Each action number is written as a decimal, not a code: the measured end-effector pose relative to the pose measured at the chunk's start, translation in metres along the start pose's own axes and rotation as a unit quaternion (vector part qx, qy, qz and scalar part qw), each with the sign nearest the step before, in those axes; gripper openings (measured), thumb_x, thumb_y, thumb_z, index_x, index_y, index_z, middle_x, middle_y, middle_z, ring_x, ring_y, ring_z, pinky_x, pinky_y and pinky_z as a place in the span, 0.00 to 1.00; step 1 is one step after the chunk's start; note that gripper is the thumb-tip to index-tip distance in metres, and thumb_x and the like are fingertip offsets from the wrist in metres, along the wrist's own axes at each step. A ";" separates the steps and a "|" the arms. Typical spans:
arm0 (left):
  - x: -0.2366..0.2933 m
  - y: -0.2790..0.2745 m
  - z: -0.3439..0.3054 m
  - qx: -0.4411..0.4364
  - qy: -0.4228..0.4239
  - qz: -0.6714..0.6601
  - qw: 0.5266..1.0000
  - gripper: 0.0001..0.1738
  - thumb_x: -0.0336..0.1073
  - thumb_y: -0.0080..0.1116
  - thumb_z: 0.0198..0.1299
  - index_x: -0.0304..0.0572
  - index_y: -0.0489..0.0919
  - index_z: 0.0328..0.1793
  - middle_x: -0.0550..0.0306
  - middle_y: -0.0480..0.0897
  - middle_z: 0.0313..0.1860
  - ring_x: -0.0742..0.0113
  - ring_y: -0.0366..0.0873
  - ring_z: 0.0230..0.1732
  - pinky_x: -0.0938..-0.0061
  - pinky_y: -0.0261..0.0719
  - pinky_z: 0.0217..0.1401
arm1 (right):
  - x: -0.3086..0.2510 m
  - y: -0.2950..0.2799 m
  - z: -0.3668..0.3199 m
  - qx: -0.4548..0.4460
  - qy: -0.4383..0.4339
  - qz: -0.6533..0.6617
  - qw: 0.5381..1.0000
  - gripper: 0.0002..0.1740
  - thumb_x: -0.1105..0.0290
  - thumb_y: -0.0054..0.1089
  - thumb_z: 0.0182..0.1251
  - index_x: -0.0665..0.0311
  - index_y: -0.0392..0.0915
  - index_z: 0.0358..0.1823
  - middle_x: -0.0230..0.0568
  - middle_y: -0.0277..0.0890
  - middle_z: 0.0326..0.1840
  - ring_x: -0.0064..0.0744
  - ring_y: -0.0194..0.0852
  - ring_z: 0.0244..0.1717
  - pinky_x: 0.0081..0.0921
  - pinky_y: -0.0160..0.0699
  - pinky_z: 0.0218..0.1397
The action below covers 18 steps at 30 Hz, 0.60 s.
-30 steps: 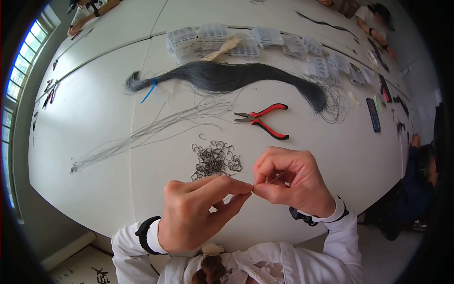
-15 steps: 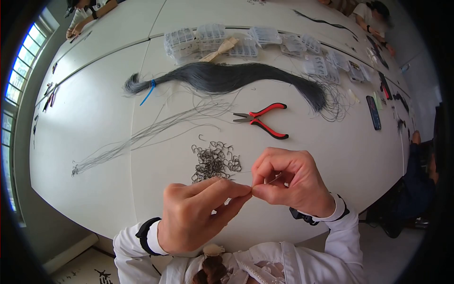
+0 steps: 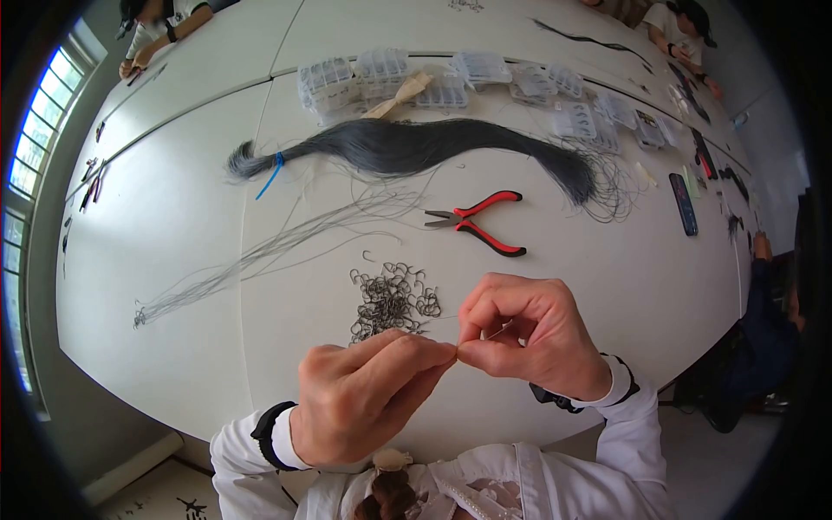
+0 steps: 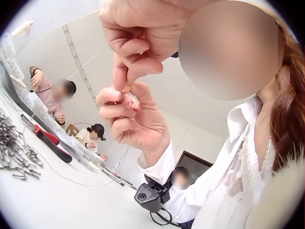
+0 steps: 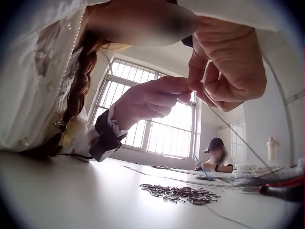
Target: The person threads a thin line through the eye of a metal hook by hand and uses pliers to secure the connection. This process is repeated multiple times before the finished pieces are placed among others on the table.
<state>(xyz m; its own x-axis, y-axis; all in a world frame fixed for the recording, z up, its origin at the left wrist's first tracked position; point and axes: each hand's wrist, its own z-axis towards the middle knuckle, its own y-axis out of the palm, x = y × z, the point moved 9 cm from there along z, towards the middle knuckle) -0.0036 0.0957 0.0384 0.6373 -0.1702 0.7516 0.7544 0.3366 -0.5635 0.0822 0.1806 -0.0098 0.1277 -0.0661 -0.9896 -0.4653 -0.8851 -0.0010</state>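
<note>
The left hand [image 3: 364, 394] and the right hand [image 3: 533, 334] meet at their fingertips just in front of a pile of dark hooks [image 3: 390, 303]. Between thumb and forefinger, the left hand pinches something too small to make out. A thin grey line [image 5: 238, 136] runs from the right hand [image 5: 228, 62] in the right wrist view, pinched between its fingers. Whether a hook is at the fingertips cannot be told. Red-handled pliers [image 3: 485, 224] lie with handles apart beyond the right hand. Loose lines [image 3: 286, 238] tied to hooks lie to the left.
A thick dark bundle of line [image 3: 390, 146] with a blue tie [image 3: 270, 178] lies across the table [image 3: 156, 364]. Clear plastic boxes [image 3: 325, 78] stand behind it. A phone [image 3: 683, 204] lies at the right. Other people sit at the far side.
Both hands hold nearly the same pose, fingertips together. The left hand's fingers have drawn closer to each other. The whole head view has shifted slightly.
</note>
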 end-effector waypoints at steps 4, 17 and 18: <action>0.003 -0.003 -0.001 0.023 0.014 0.027 0.999 0.07 0.21 0.67 0.46 0.40 0.81 0.30 0.58 0.82 0.22 0.78 0.75 0.14 0.85 0.67 0.14 | -0.002 -0.001 0.001 0.002 -0.015 -0.017 1.000 0.03 0.76 0.64 0.56 0.64 0.78 0.28 0.26 0.74 0.30 0.08 0.58 0.20 0.10 0.57 0.22; 0.001 -0.009 0.001 0.023 -0.010 0.023 0.999 0.08 0.23 0.67 0.45 0.42 0.81 0.31 0.59 0.82 0.23 0.78 0.73 0.14 0.84 0.66 0.15 | -0.032 -0.018 -0.004 0.029 -0.056 -0.115 0.991 0.09 0.74 0.72 0.49 0.62 0.81 0.32 0.27 0.76 0.29 0.12 0.56 0.18 0.12 0.55 0.19; 0.001 -0.008 0.001 0.023 -0.006 0.022 0.999 0.08 0.23 0.67 0.45 0.42 0.81 0.31 0.59 0.82 0.23 0.78 0.72 0.13 0.84 0.65 0.15 | -0.036 -0.019 -0.004 0.031 -0.072 -0.144 0.986 0.06 0.75 0.71 0.50 0.62 0.81 0.29 0.26 0.76 0.27 0.11 0.56 0.17 0.12 0.55 0.19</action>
<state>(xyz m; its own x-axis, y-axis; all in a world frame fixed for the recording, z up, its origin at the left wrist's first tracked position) -0.0093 0.0933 0.0442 0.6679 -0.1433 0.7304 0.7172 0.3864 -0.5800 0.0904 0.1978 0.0261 0.1378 0.2541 -0.9573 -0.4809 -0.8278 -0.2889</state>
